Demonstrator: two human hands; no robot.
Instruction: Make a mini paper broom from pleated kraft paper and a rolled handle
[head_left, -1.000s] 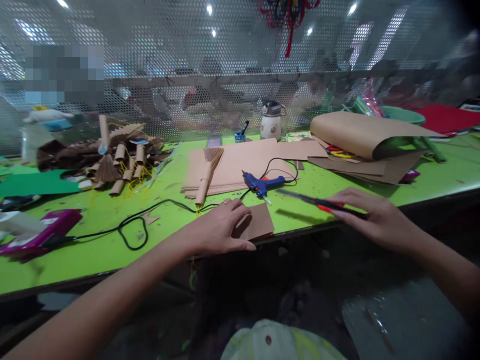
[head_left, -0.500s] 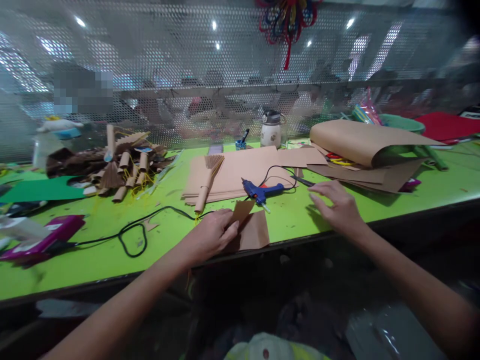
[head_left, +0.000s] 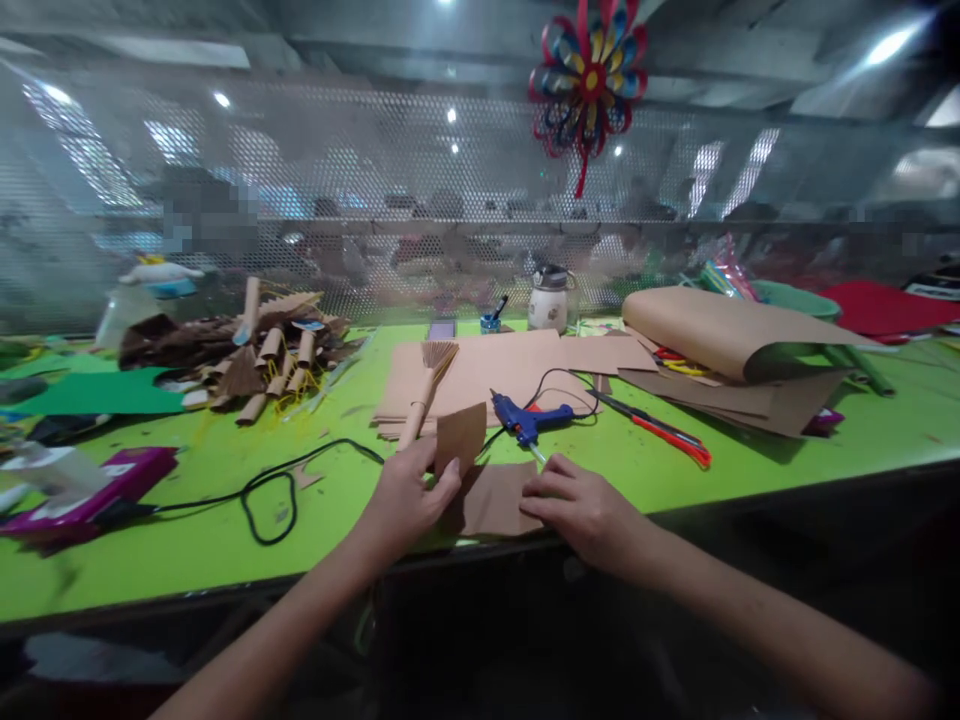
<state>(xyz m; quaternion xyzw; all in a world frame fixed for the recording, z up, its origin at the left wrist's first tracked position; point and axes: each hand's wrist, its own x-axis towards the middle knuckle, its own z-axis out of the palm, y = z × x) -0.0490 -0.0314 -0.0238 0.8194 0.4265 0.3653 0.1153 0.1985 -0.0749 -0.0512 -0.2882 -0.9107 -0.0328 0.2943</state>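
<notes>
My left hand (head_left: pixel 412 490) is closed on a piece of brown paper (head_left: pixel 460 440) that stands up from the table's front edge. More brown paper (head_left: pixel 496 500) lies flat beside it; I cannot tell if both are one folded sheet. My right hand (head_left: pixel 585 505) has its fingers pressed together on the right edge of the flat part. Just behind the paper rests a blue glue gun (head_left: pixel 531 415) with a clear stick at its back. Beyond my left hand a small pleated paper fan with a rolled handle (head_left: pixel 420 400) lies on stacked brown sheets (head_left: pixel 495 360).
A long red-and-black tool (head_left: pixel 660 430) lies at right, near a curled brown sheet (head_left: pixel 697 320). Rolled paper pieces (head_left: pixel 274 365) are heaped at left. A black cord (head_left: pixel 247 492) runs from a purple box (head_left: pixel 127 480). A lidded bottle (head_left: pixel 549 300) stands behind.
My right hand has left the red-and-black tool, moving left to the edge of the brown paper. My left hand keeps its paper, now raised more upright. The view has tilted up.
</notes>
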